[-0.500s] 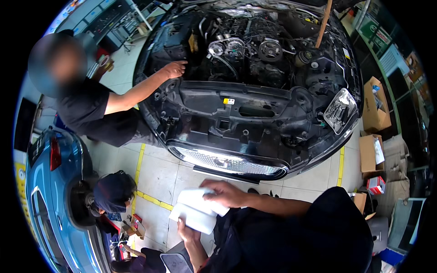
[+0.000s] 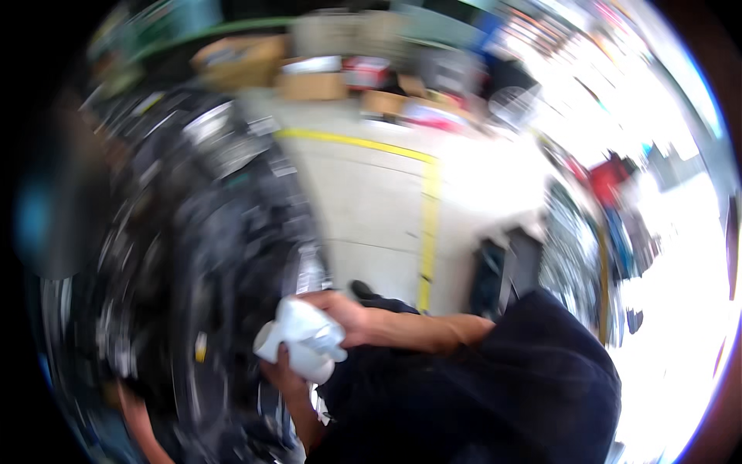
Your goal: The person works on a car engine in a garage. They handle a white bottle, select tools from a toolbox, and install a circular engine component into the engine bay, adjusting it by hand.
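- The white sheet [image 2: 306, 337] has just gone from an opened, fairly flat spread to a curled, bunched shape; it could be paper or thin plastic, the blur hides which. It seems the work in hand is now folding or gathering it rather than looking it over.
- It shows against the front edge of the black car [image 2: 220, 263]; I cannot tell how far above or clear of the car it hangs.
- The right hand [image 2: 344, 315] is grasping the sheet's upper side, its wrist pointing away from the car.
- The left hand [image 2: 286, 379] is grasping it from below — thumb up against the sheet, the other fingers mostly hidden.
- Compared with the earlier frame, the view has swung to the person's right: the car then filled the top of the view, and now lies along the left, badly smeared.
- The silver tray [image 2: 210, 122], on the car's front corner, has come across to the upper left.
- The cardboard boxes [image 2: 313, 85], on the floor beside the car, now stand at the top, and the yellow floor line [image 2: 430, 224] runs out in front of the car.
- The other person by the car showed head and torso before — now only a forearm [image 2: 141, 425], probably theirs, appears against the car's lower left.
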{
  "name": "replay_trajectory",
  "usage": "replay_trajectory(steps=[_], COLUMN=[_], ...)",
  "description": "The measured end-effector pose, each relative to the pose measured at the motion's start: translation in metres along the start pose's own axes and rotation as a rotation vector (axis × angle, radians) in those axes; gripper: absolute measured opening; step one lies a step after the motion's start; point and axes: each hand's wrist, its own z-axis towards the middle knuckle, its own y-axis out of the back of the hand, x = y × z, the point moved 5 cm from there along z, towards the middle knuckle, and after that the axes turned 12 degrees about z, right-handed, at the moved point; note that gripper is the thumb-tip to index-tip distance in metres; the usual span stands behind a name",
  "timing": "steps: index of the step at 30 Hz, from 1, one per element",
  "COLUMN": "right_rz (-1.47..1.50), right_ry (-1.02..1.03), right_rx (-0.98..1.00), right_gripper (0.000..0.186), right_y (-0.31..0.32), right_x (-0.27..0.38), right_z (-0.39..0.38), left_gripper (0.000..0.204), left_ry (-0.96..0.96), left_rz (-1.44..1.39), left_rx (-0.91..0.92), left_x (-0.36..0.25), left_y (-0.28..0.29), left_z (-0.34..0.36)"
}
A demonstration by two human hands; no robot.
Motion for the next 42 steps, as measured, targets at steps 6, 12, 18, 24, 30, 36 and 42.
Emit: replay_trajectory(steps=[6,12,18,24,30,36,42], right_rz=[0.318,0.467,0.053,0.050,0.298,0.008,-0.405], right_ry=[0.832,1.177,1.254,1.439,1.593,1.450,1.492], right_rx=[0.119,0.260,0.435,-0.776,-0.735,-0.648,-0.708], right_gripper=[0.016,0.020,0.033,0.022,0.020,0.028,0.050], right_y=[0.041,0.100,0.092,0.221,0.281,0.268,0.240], right_x=[-0.026,-0.080,-0.125,-0.143,-0.145,-0.126,-0.119], right_z=[-0.176,-0.279,-0.429,-0.560,-0.593,-0.583,-0.583], left_gripper=[0.052,0.059,0.058,0.052,0.075,0.067,0.062], left_ry=[-0.109,-0.169,0.016,0.173,0.330,0.033,-0.078], left_rz=[0.298,0.502,0.633,0.705,0.468,0.602,0.538], left_rx=[0.755,1.031,0.847,1.234,1.570,1.660,1.559], left_x=[-0.023,0.015,0.095,0.112,0.081,0.071,0.074], left_y=[-0.128,-0.184,-0.216,-0.268,-0.324,-0.351,-0.363], left_z=[-0.043,-0.145,-0.142,-0.261,-0.410,-0.458,-0.462])
